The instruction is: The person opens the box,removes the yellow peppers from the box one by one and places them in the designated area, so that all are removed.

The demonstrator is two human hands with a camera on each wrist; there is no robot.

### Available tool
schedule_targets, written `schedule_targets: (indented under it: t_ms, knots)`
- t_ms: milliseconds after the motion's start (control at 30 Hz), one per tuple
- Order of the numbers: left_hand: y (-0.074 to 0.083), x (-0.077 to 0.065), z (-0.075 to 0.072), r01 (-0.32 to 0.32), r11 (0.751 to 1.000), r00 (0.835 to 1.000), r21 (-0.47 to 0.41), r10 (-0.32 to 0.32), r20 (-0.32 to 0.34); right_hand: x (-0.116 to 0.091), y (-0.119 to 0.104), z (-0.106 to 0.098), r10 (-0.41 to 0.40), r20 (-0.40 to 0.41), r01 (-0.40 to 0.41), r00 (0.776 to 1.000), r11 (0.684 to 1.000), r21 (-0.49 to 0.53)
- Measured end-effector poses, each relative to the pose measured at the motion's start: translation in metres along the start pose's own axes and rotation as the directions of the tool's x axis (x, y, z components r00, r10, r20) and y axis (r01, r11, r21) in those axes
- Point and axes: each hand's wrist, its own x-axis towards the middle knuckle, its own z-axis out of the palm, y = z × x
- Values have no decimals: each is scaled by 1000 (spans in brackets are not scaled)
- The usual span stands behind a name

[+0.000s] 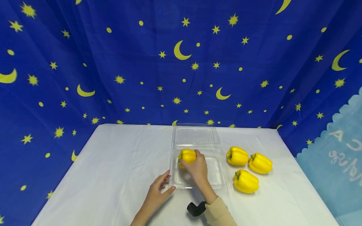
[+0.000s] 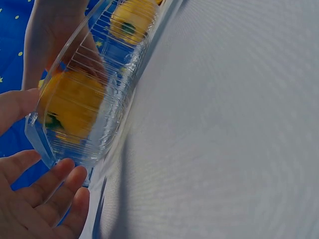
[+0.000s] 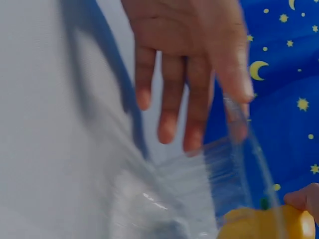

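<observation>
A clear plastic clamshell container (image 1: pixel 223 175) lies with its lid folded back, away from me. Inside, at the left of its base, is a yellow bell pepper (image 1: pixel 188 156) with a green stem. My right hand (image 1: pixel 198 168) grips this pepper from above and the right side. The left wrist view shows the same pepper (image 2: pixel 75 102) through the container's ribbed wall. My left hand (image 1: pixel 158 190) is at the container's near left corner, fingers fairly straight, thumb at the rim (image 3: pixel 256 149). Whether its other fingertips touch the wall is hard to tell.
Right of the container, several more yellow bell peppers (image 1: pixel 245 181) lie on the white tabletop (image 1: pixel 113 175). A black curved object (image 1: pixel 196 208) is by my right wrist. Behind hangs a blue curtain (image 1: pixel 135 56) with moons and stars; a light-blue cloth (image 1: pixel 333 163) hangs at the right.
</observation>
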Motion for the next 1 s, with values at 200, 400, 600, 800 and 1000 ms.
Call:
schedule_targets:
  t_ms: [200,400,600,800,1000]
  knots:
    - [-1,1,2,16,1000,1000,-4,-16,6,2,0,-22,-7,-35,7,999,1000,4]
    - [-2,1,0,27,1000,1000,-1,-27,3,4,0,-50,-4,-65,4,998,1000,-2]
    - [0,1,-1,41,999,999,-9,-41,7,10,2,-83,30,-58,-30,998,1000,-5]
    - [2,1,-3,36,999,999,-26,-35,18,14,10,-118,66,-75,-68,995,997,-22]
    - [3,1,-3,37,999,999,-39,-35,31,14,24,-146,130,-114,-132,985,991,-8]
